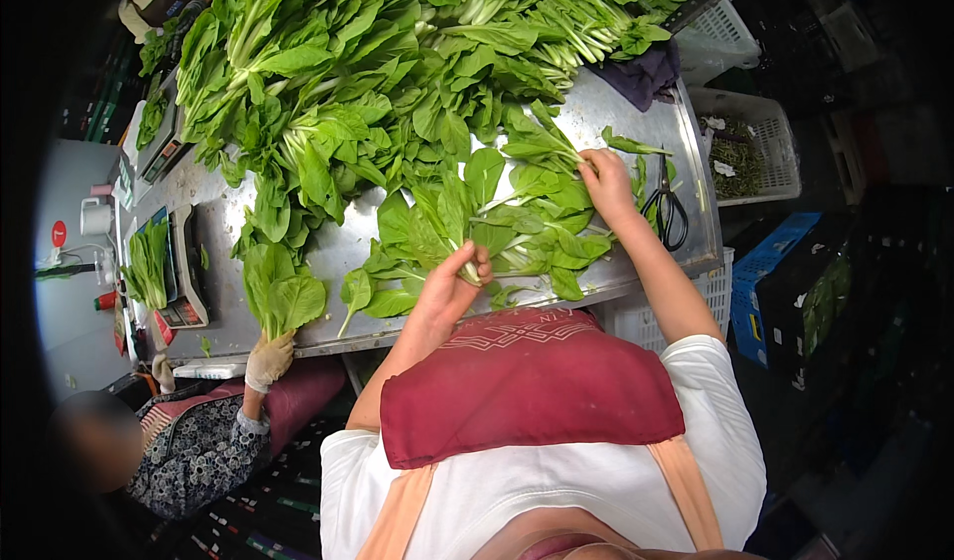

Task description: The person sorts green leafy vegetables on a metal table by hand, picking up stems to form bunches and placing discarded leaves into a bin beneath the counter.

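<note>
A leafy green stalk bunch [441, 221] is gripped by its pale stem ends in my left hand [456, 275], just above the near edge of the metal table. My right hand [607, 183] pinches the stem end of another leafy green [542, 141], whose leaves point away to the upper left. Between and below the hands lie loose leaves and stalks [566, 243] on the table. Black-handled scissors [665, 206] rest just right of my right hand. Behind both hands rises a large heap of leafy greens [328, 60].
At the left, a gloved co-worker's hand [270, 360] holds greens [279, 292] by the table [339, 254]. A digital scale [186, 277] carries a bunch. A purple cloth [642, 79] lies at the right corner. White crate [779, 150] and blue crate [753, 303] stand beyond the right edge.
</note>
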`<state>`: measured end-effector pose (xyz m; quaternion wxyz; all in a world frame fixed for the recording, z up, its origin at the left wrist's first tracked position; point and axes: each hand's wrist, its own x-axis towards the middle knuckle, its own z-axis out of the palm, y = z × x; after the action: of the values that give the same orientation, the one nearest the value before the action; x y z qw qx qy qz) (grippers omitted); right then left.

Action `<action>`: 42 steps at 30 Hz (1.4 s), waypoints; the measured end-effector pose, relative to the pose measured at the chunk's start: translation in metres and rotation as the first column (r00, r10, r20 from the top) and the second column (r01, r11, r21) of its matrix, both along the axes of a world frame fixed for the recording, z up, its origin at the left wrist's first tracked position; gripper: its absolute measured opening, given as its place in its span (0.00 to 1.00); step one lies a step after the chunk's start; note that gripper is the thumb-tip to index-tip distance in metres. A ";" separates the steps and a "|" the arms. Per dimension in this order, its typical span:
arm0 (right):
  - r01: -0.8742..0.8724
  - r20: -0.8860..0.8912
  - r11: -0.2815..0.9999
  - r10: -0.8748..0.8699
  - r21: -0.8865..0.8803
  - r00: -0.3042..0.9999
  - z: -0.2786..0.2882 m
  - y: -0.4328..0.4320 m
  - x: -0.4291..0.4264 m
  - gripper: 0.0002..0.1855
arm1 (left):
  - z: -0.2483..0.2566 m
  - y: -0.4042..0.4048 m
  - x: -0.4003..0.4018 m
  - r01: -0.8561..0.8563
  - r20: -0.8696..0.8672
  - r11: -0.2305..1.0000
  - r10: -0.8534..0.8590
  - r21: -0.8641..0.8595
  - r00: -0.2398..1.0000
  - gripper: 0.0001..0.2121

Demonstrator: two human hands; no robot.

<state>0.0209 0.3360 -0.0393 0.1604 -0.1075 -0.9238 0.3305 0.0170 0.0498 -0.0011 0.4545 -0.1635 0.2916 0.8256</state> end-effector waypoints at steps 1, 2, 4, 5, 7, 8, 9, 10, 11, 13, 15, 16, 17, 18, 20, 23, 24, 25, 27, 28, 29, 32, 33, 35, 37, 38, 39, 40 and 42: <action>0.072 -0.025 0.991 -0.075 -0.113 0.997 0.004 -0.002 0.000 0.08 | 0.000 0.000 0.000 0.001 -0.001 1.000 -0.001 0.003 1.000 0.07; 0.139 -0.041 0.964 -0.152 -0.227 0.987 0.011 -0.003 0.000 0.08 | 0.000 0.000 0.000 0.002 -0.001 1.000 -0.002 0.006 1.000 0.07; 0.174 -0.097 0.937 -0.211 -0.303 0.973 0.026 -0.003 -0.001 0.07 | 0.001 0.000 0.000 -0.006 0.002 1.000 0.006 0.000 1.000 0.07; 0.126 -0.171 0.981 -0.151 -0.148 0.974 0.021 0.002 -0.002 0.07 | 0.002 0.000 0.000 -0.010 0.003 1.000 0.010 -0.004 1.000 0.07; 0.060 -0.287 0.982 -0.006 0.181 0.958 0.012 0.012 -0.004 0.08 | 0.001 0.002 -0.001 0.000 0.008 1.000 0.000 -0.013 1.000 0.07; 0.075 -0.277 0.997 -0.064 0.031 0.959 0.009 0.013 -0.002 0.08 | 0.000 0.003 -0.001 0.005 0.011 1.000 -0.004 -0.017 1.000 0.07; 0.084 -0.257 0.989 -0.113 -0.121 0.960 0.012 0.010 0.000 0.09 | 0.000 0.003 -0.001 -0.001 0.009 1.000 0.002 -0.009 1.000 0.07; 0.094 -0.229 0.958 -0.159 -0.270 0.960 0.015 0.005 0.001 0.09 | 0.001 0.003 -0.001 -0.008 0.007 1.000 0.008 -0.002 1.000 0.07; 0.107 -0.137 0.846 -0.207 -0.522 0.969 0.021 0.001 0.002 0.09 | 0.000 0.002 -0.001 -0.014 0.005 1.000 0.014 0.006 1.000 0.07; 0.164 0.073 0.438 -0.219 -0.884 0.973 0.044 -0.017 0.004 0.10 | -0.001 0.001 0.000 -0.036 0.025 0.999 0.035 0.039 0.999 0.08; 0.096 0.074 0.263 -0.090 -0.960 0.993 0.054 -0.035 0.008 0.10 | -0.001 0.001 -0.001 -0.062 0.034 0.995 0.060 0.083 0.998 0.07; 0.105 0.098 0.189 -0.046 -0.976 0.994 0.059 -0.045 0.010 0.10 | 0.000 0.001 -0.001 -0.078 0.036 0.991 0.075 0.109 0.997 0.07; 0.117 0.118 0.115 0.002 -0.986 0.993 0.062 -0.055 0.013 0.10 | 0.000 0.002 -0.001 -0.095 0.038 0.986 0.090 0.134 0.995 0.07; 0.095 0.104 0.161 0.050 -0.982 0.993 0.063 -0.068 0.017 0.10 | 0.004 0.004 -0.001 -0.104 0.017 0.991 0.103 0.080 0.995 0.07; 0.054 0.092 0.246 0.145 -0.968 0.985 0.066 -0.093 0.024 0.11 | 0.011 0.011 -0.003 -0.128 -0.026 0.991 0.127 -0.036 0.992 0.08; 0.019 0.127 0.326 0.315 -0.945 0.941 0.064 -0.116 0.032 0.11 | -0.001 0.006 -0.007 -0.048 -0.075 0.998 0.050 0.029 0.996 0.09; -0.008 0.138 0.397 0.338 -0.918 0.931 0.066 -0.119 0.034 0.10 | 0.007 0.009 -0.009 -0.084 -0.042 0.996 0.083 -0.005 0.996 0.08; -0.037 0.151 0.466 0.359 -0.884 0.921 0.069 -0.121 0.035 0.10 | 0.004 0.006 -0.009 -0.070 -0.076 0.997 0.071 0.010 0.995 0.08; -0.094 0.144 0.555 0.370 -0.827 0.918 0.069 -0.125 0.035 0.09 | -0.002 0.002 -0.008 -0.033 -0.144 0.998 0.039 0.044 0.989 0.07; -0.119 0.123 0.579 0.361 -0.807 0.924 0.068 -0.126 0.036 0.09 | -0.003 0.001 -0.007 -0.029 -0.158 0.999 0.033 0.027 0.987 0.07; -0.143 0.102 0.603 0.353 -0.785 0.930 0.067 -0.127 0.036 0.08 | -0.003 -0.002 -0.007 -0.037 -0.160 0.999 0.040 0.021 0.986 0.07; 0.009 0.224 0.478 0.396 -0.879 0.891 0.080 -0.127 0.033 0.08 | -0.005 -0.004 -0.005 -0.056 -0.155 0.998 0.057 0.015 0.986 0.06; 0.009 0.213 0.440 0.416 -0.898 0.884 0.079 -0.127 0.033 0.08 | -0.005 -0.004 -0.005 -0.060 -0.146 0.998 0.061 0.012 0.987 0.06; 0.012 0.188 0.361 0.457 -0.933 0.869 0.073 -0.127 0.033 0.08 | -0.004 -0.003 -0.005 -0.070 -0.135 0.997 0.071 0.009 0.988 0.06; -0.003 0.166 0.319 0.500 -0.948 0.850 0.069 -0.128 0.032 0.07 | -0.002 -0.003 -0.004 -0.084 -0.129 0.996 0.084 0.005 0.988 0.06; -0.009 0.154 0.297 0.520 -0.955 0.840 0.068 -0.128 0.032 0.07 | -0.001 -0.003 -0.003 -0.093 -0.136 0.996 0.091 -0.008 0.986 0.06; 0.008 0.163 0.285 0.524 -0.958 0.836 0.069 -0.128 0.032 0.07 | -0.001 -0.004 -0.002 -0.104 -0.144 0.994 0.100 -0.020 0.985 0.05; 0.026 0.172 0.273 0.528 -0.962 0.832 0.069 -0.128 0.032 0.07 | 0.000 -0.004 -0.001 -0.114 -0.151 0.993 0.108 -0.032 0.983 0.05; 0.091 0.184 0.201 0.513 -0.975 0.838 0.067 -0.128 0.030 0.08 | 0.001 -0.003 0.001 -0.171 -0.191 0.985 0.162 -0.033 0.968 0.05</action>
<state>0.0513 0.2077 0.0277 -0.2226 -0.1264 -0.5303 0.8083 0.0181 0.0463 -0.0003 0.3497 -0.1199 0.3386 0.8652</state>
